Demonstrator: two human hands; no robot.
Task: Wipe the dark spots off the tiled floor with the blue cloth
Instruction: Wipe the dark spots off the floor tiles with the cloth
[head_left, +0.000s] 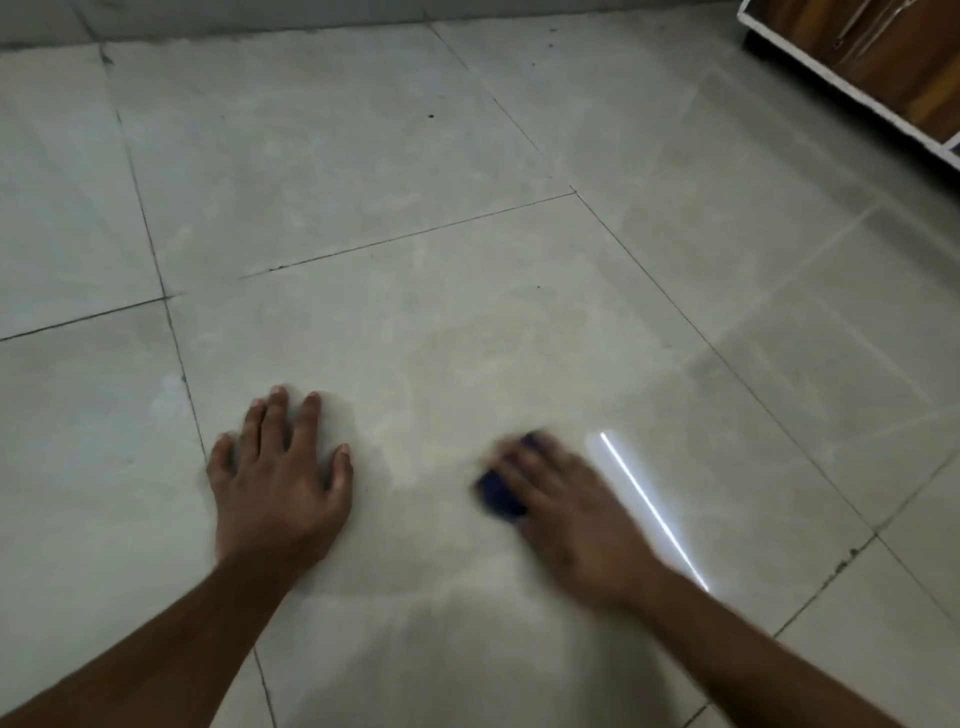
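My right hand (566, 499) presses a small dark blue cloth (497, 491) flat against the pale tiled floor (441, 338); hand and cloth are blurred, and most of the cloth is hidden under my fingers. My left hand (280, 467) lies flat on the same tile to the left, fingers spread, holding nothing. A small dark spot (430, 116) sits on the far tile, and a fainter speck (538, 287) marks the tile ahead of my hands.
A wooden cabinet with a white base (857, 67) stands at the top right corner. A wall edge (208, 21) runs along the top. A bright streak of reflected light (649, 504) lies on the floor beside my right hand.
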